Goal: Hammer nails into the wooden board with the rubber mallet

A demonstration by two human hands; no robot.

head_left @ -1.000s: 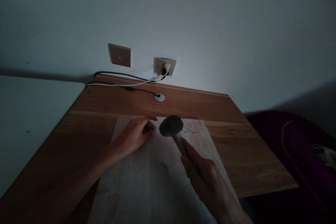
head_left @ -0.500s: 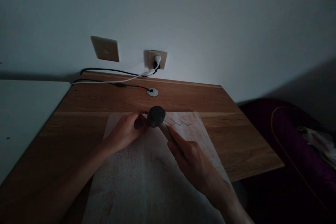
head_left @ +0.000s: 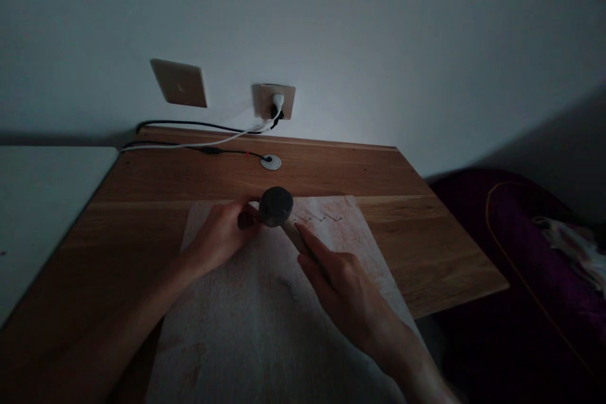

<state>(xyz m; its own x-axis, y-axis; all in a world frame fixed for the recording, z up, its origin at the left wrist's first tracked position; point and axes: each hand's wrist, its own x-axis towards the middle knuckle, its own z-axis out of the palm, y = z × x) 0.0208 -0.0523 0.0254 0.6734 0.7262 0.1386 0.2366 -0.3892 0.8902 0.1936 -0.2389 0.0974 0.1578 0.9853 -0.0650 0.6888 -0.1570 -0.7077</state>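
My right hand (head_left: 341,281) is wrapped round the handle of a hammer (head_left: 276,206) with a dark, round, mallet-like head. The head hangs over the far part of a whitish, worn board (head_left: 237,315). My left hand (head_left: 225,230) rests near the board's far edge, fingers curled and pinched together just left of the hammer head. Whatever sits between those fingertips is hidden behind the head. To the right of the hammer, several nails (head_left: 324,219) stand in a row along the board's far end.
The board lies on a wooden desk (head_left: 435,252) against a pale wall. A socket (head_left: 278,101) with plugs, black and white cables (head_left: 199,143) and a cable grommet (head_left: 271,162) are behind. A white panel (head_left: 47,202) stands left; purple fabric (head_left: 534,252) lies right.
The whole view has shifted slightly, with things appearing a little further left and up. Both hands and the hammer keep nearly the same pose over the board.
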